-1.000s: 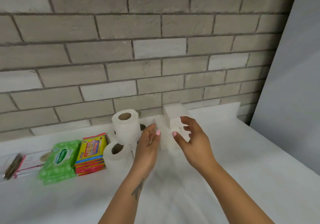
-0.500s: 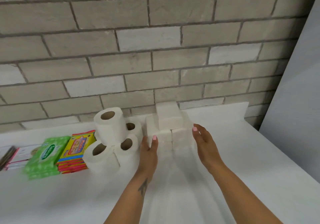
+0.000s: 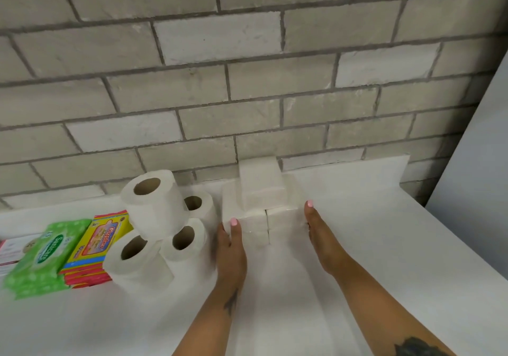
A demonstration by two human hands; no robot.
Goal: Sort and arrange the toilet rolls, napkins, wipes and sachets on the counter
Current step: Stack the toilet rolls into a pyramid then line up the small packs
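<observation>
White napkin packs (image 3: 261, 188) are stacked against the brick wall, one on top of a lower row. My left hand (image 3: 230, 248) lies flat against the left side of the lower packs, fingers straight. My right hand (image 3: 321, 234) lies flat against their right side. Several toilet rolls (image 3: 154, 218) are piled to the left of the napkins, one on top. Further left lie red and yellow wipe packs (image 3: 99, 243), a green wipes pack (image 3: 45, 256) and pale sachets (image 3: 11, 254) at the frame's edge.
The white counter (image 3: 384, 245) runs along a grey brick wall (image 3: 247, 80). A pale panel (image 3: 478, 163) closes off the right end.
Both hands have dropped from near the top napkin pack and spread apart, now pressing flat on either side of the lower packs. The view has shifted right and closer.
</observation>
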